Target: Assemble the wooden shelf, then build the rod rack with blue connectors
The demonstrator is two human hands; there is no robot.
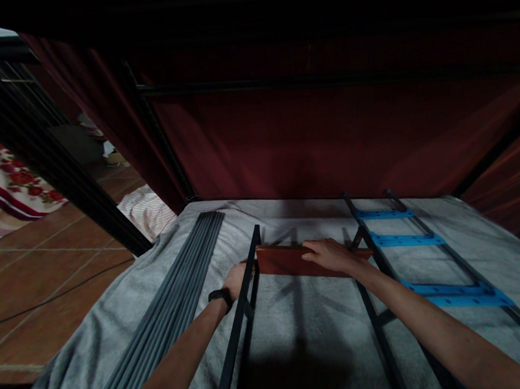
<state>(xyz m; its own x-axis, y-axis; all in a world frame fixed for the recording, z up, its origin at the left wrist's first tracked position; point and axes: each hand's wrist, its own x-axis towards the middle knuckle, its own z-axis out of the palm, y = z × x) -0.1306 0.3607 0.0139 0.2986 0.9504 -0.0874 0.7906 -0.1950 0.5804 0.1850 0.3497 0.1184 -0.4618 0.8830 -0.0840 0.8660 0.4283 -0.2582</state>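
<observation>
A reddish-brown board [286, 260] spans between the two sides of a dark metal frame [241, 322], which rests on the grey cloth. My right hand [329, 255] reaches over the board, its fingers bent across the top edge and touching the front face. At the board's left end, my left hand [236, 280] is against the frame's left side. The frame bar and board hide most of that hand's fingers, so its grip cannot be made out. A dark band [221, 299] circles my left wrist.
Several thin grey rods [174, 305] lie bundled on the grey cloth [113, 321] at left. To the right lies another frame of dark tubes with blue crosspieces [408, 240]. Dark red curtains [310, 144] hang behind, and a dark post [77, 164] rises at left beside the tiled floor [50, 301].
</observation>
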